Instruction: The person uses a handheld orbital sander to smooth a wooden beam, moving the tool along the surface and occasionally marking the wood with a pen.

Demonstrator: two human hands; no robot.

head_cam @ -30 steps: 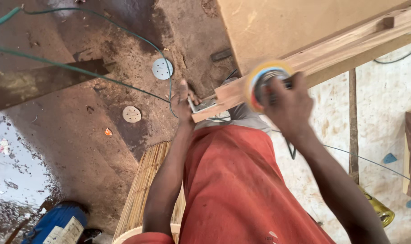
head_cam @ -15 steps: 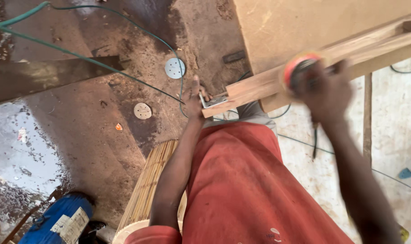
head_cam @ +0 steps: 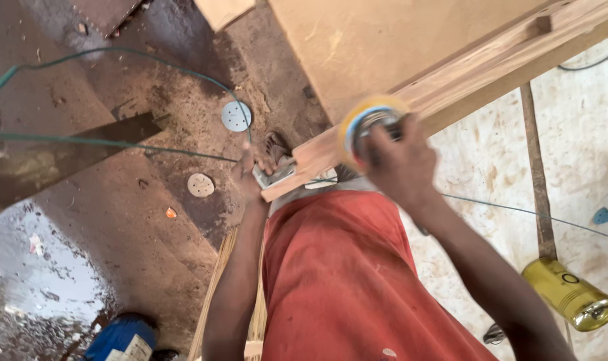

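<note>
A: Where has the sander (head_cam: 369, 127) gone?
B: Back along the wooden rail (head_cam: 451, 93) from half a second ago; the right hand (head_cam: 394, 160) grips it closed, disc on the wood.
A: And the left hand (head_cam: 250, 175)?
B: Fingers curled around the rail's near end, steadying it as before, so sanding continues.

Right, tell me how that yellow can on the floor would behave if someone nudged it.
The yellow can lies on its side on the pale floor, so a sideways nudge would probably set it rolling. Its round, glossy body looks smooth, likely a bit slippery to grasp. It seems rigid metal, so it should keep its shape; how full or heavy it is cannot be told.
</note>
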